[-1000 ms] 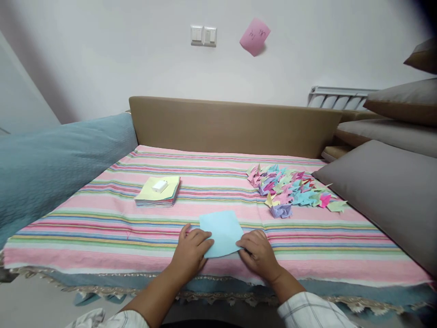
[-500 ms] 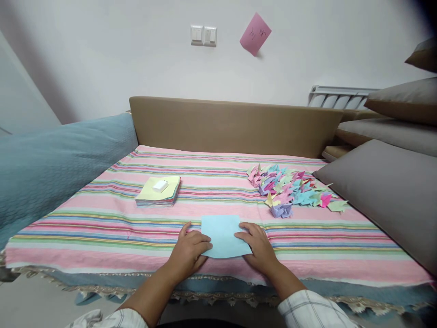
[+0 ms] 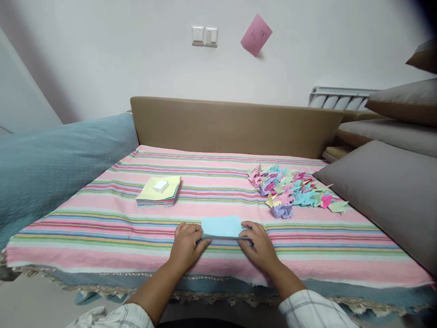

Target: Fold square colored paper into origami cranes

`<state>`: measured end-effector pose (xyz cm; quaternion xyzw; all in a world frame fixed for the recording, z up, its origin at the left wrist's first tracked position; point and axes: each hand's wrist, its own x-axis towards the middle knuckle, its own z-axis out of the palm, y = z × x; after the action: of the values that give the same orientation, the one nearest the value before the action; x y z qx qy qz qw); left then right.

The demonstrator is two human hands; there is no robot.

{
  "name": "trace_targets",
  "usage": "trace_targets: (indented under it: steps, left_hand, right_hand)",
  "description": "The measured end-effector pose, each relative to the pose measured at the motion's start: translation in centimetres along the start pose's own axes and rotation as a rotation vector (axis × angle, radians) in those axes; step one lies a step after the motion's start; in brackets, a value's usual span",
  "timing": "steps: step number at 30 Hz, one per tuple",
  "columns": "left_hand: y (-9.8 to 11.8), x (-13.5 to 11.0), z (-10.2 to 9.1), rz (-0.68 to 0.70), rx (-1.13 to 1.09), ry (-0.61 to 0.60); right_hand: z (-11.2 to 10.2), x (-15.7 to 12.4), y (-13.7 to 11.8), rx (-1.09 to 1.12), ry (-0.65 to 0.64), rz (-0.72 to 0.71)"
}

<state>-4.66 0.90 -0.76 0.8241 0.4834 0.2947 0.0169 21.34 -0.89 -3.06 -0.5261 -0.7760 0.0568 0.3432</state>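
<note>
A light blue sheet of paper (image 3: 221, 225) is on the striped cloth in front of me, its near part bent up and over toward the far side. My left hand (image 3: 187, 243) grips its left end, fingers at the side and thumb at the near edge. At the right end, my right hand (image 3: 257, 241) holds the paper in the same way, fingers curled round the corner. Farther right lies a heap of folded paper pieces (image 3: 287, 187) in many colours, several resembling cranes. To the left is a stack of coloured paper (image 3: 150, 193) with a white charger plug (image 3: 160, 186) on top.
Pink striped cloth (image 3: 211, 166) covers the sofa seat. Behind it stands a brown backrest (image 3: 235, 125). A blue covered armrest (image 3: 68, 150) bounds the left, and grey cushions (image 3: 385, 182) are piled at the right. Wall switches (image 3: 204, 36) and a pink note (image 3: 256, 35) are above.
The paper lay nearly flat; now its near edge is raised and bent away from me, so it looks shorter. Both hands have shifted slightly and gripped its ends.
</note>
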Motion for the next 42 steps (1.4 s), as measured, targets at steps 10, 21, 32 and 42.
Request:
trace_targets:
  steps: [10,21,32,42]
  left_hand:
    - [0.7,0.4,0.1,-0.101,0.069,0.05]
    - [1.3,-0.2,0.6,0.054,0.155,0.116]
    - [2.1,-0.6,0.4,0.278,0.19,-0.071]
    - [2.1,-0.6,0.8,0.272,0.207,-0.09]
  right_hand:
    - [0.6,1.0,-0.3,-0.019,0.094,0.247]
    - [1.0,1.5,-0.8,-0.078,0.076,0.311]
    - [1.3,1.3,-0.7,-0.123,0.116,0.259]
    - [1.3,0.2,-2.6,-0.203,0.075,-0.155]
